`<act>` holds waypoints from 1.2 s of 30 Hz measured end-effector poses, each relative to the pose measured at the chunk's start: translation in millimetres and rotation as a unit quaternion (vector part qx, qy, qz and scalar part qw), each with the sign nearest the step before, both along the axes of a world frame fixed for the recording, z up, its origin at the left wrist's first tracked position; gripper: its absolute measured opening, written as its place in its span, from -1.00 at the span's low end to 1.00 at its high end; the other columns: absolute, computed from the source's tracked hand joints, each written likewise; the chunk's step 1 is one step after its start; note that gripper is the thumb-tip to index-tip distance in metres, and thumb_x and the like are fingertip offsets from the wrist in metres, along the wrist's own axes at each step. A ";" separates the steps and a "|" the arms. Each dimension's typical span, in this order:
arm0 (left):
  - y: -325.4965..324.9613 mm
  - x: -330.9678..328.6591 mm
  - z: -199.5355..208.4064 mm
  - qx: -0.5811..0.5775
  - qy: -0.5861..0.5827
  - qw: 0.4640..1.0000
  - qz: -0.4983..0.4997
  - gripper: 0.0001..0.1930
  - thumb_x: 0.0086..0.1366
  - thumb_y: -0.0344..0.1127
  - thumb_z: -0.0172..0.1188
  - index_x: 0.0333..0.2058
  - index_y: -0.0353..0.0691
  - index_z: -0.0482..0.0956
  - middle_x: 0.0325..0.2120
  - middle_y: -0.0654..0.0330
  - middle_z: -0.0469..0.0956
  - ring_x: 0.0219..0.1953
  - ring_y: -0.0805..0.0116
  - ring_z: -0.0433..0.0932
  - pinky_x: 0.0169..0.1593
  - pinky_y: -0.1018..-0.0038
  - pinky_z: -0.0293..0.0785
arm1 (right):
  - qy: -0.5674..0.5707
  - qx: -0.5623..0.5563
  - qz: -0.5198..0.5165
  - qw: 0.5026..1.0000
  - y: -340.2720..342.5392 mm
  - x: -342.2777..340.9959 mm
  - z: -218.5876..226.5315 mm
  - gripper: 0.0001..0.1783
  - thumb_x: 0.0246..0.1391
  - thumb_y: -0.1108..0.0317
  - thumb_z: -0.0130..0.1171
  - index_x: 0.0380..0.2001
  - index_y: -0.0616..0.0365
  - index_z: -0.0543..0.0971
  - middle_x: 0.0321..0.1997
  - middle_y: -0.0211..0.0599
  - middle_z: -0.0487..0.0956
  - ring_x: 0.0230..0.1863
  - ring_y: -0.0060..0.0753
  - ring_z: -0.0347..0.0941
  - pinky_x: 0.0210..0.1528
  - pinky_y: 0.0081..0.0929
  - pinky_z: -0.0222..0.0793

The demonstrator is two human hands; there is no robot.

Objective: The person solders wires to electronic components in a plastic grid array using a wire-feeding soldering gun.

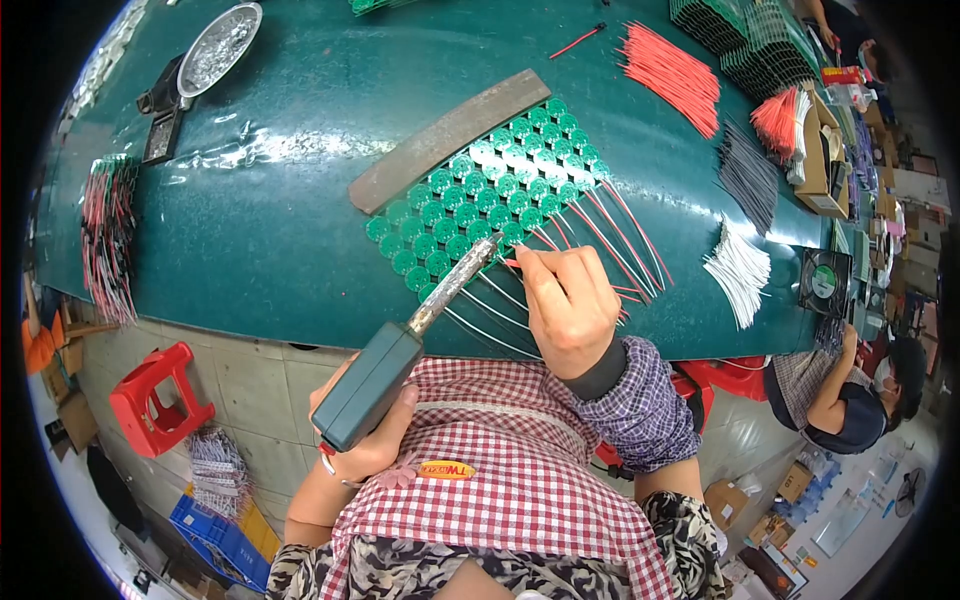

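Note:
My left hand (pixel 366 440) is wrapped round the dark body of a soldering gun (pixel 376 382). Its metal barrel slants up and right, the tip at the lower edge of a panel of round green circuit boards (pixel 467 213). Close to that tip, my right hand (pixel 570 300) pinches a red wire (pixel 511 262) against the panel's edge. Several red and white wires (pixel 625 240) trail from the boards on the right, and white wires (pixel 492 318) hang from the lower edge. Lying along the panel's far side is a flat grey-brown bar (pixel 450 140).
Bundles of red wires (pixel 672 78), black wires (pixel 748 178) and white wires (pixel 740 272) lie at right. A silver dish (pixel 219 50) stands far left, above wired boards (pixel 108 240). A red stool (pixel 163 398) is on the floor; another person (pixel 850 395) sits at right.

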State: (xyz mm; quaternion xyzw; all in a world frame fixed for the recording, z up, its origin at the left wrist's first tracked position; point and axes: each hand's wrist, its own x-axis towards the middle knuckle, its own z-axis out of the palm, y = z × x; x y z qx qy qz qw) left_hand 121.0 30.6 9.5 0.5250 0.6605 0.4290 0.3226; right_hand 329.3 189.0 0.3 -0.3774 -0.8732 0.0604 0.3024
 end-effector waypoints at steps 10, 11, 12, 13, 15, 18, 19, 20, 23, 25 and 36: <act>-5.3 0.5 -9.8 0.017 -0.009 1.000 0.014 -0.73 0.05 -0.50 0.39 -0.23 -0.42 0.68 -0.38 -0.03 0.67 -0.41 0.09 0.68 -0.29 0.36 0.61 | -0.015 0.028 0.010 0.999 1.1 1.6 -4.5 -0.63 -0.22 0.57 0.28 -0.21 0.33 0.65 -0.31 -0.31 0.57 -0.34 -0.34 0.46 -0.38 -0.46 0.46; -5.9 1.0 -10.2 0.019 -0.012 1.000 0.019 -0.74 0.05 -0.51 0.40 -0.23 -0.42 0.68 -0.39 -0.02 0.67 -0.42 0.11 0.68 -0.30 0.36 0.60 | -0.015 0.029 0.010 0.999 0.5 2.0 -3.9 -0.63 -0.22 0.57 0.28 -0.21 0.33 0.65 -0.31 -0.31 0.57 -0.34 -0.34 0.46 -0.38 -0.46 0.46; -6.5 1.2 -10.4 0.020 -0.015 0.999 0.023 -0.74 0.05 -0.51 0.40 -0.23 -0.42 0.68 -0.40 -0.01 0.67 -0.43 0.12 0.67 -0.31 0.37 0.60 | -0.017 0.024 0.006 1.000 -0.1 2.4 -3.2 -0.64 -0.22 0.58 0.29 -0.21 0.32 0.66 -0.31 -0.31 0.58 -0.33 -0.34 0.47 -0.38 -0.46 0.46; -7.1 1.1 -9.8 0.021 -0.015 0.999 0.023 -0.74 0.05 -0.51 0.40 -0.23 -0.42 0.68 -0.40 -0.01 0.67 -0.43 0.12 0.67 -0.31 0.37 0.60 | -0.019 0.019 0.003 1.000 -0.8 2.4 -2.5 -0.64 -0.22 0.58 0.30 -0.22 0.31 0.66 -0.31 -0.31 0.58 -0.32 -0.33 0.48 -0.37 -0.45 0.47; -7.8 0.5 -8.0 0.012 -0.022 0.999 0.032 -0.75 0.06 -0.50 0.41 -0.24 -0.41 0.68 -0.42 0.02 0.66 -0.45 0.16 0.66 -0.34 0.39 0.58 | 0.003 0.013 0.003 1.000 -1.0 0.2 -0.4 -0.62 -0.23 0.64 0.35 -0.21 0.30 0.66 -0.34 -0.28 0.58 -0.34 -0.29 0.49 -0.37 -0.43 0.46; -9.9 -0.2 -9.7 0.018 -0.020 0.999 0.036 -0.75 0.07 -0.50 0.41 -0.23 -0.41 0.68 -0.43 0.03 0.66 -0.46 0.19 0.66 -0.36 0.41 0.56 | 0.041 0.010 0.011 0.999 -4.0 -1.0 0.7 -0.57 -0.24 0.71 0.41 -0.17 0.29 0.67 -0.36 -0.25 0.57 -0.36 -0.25 0.50 -0.37 -0.40 0.44; -10.1 -0.4 -9.7 0.017 -0.020 0.999 0.038 -0.75 0.07 -0.50 0.41 -0.23 -0.41 0.68 -0.43 0.03 0.66 -0.46 0.19 0.66 -0.36 0.41 0.56 | 0.059 0.014 0.017 0.998 -5.8 -1.0 0.7 -0.53 -0.25 0.71 0.41 -0.14 0.29 0.67 -0.35 -0.24 0.57 -0.36 -0.25 0.49 -0.36 -0.40 0.44; -9.5 -0.7 -8.9 0.018 -0.023 0.999 0.040 -0.75 0.08 -0.50 0.41 -0.23 -0.41 0.68 -0.43 0.03 0.66 -0.47 0.19 0.65 -0.37 0.42 0.56 | 0.059 0.014 0.017 0.998 -7.9 -1.3 1.2 -0.53 -0.25 0.71 0.41 -0.14 0.29 0.67 -0.35 -0.24 0.57 -0.36 -0.25 0.49 -0.36 -0.40 0.44; -9.6 -0.6 -8.6 0.022 -0.029 0.998 0.048 -0.75 0.08 -0.51 0.41 -0.22 -0.41 0.68 -0.43 0.04 0.66 -0.47 0.20 0.65 -0.37 0.42 0.55 | 0.058 -0.011 0.012 0.998 -12.1 -3.0 1.0 -0.49 -0.23 0.71 0.39 -0.08 0.29 0.67 -0.33 -0.23 0.57 -0.36 -0.24 0.48 -0.37 -0.39 0.42; -9.8 -1.5 -8.5 0.025 -0.033 0.998 0.053 -0.75 0.08 -0.51 0.41 -0.22 -0.41 0.68 -0.43 0.04 0.66 -0.47 0.21 0.65 -0.37 0.42 0.55 | 0.022 -0.020 0.000 1.000 -12.4 -4.4 -0.5 -0.51 -0.21 0.65 0.27 -0.07 0.32 0.67 -0.33 -0.23 0.55 -0.37 -0.28 0.48 -0.36 -0.37 0.47; -16.4 -3.1 -6.0 0.002 0.008 1.000 0.026 -0.74 0.03 -0.52 0.41 -0.24 -0.42 0.69 -0.40 -0.02 0.66 -0.45 0.12 0.67 -0.35 0.37 0.59 | 0.030 0.001 0.016 0.999 -14.0 -10.7 -2.6 -0.62 -0.19 0.72 0.37 -0.19 0.30 0.68 -0.42 -0.24 0.56 -0.45 -0.26 0.49 -0.47 -0.39 0.40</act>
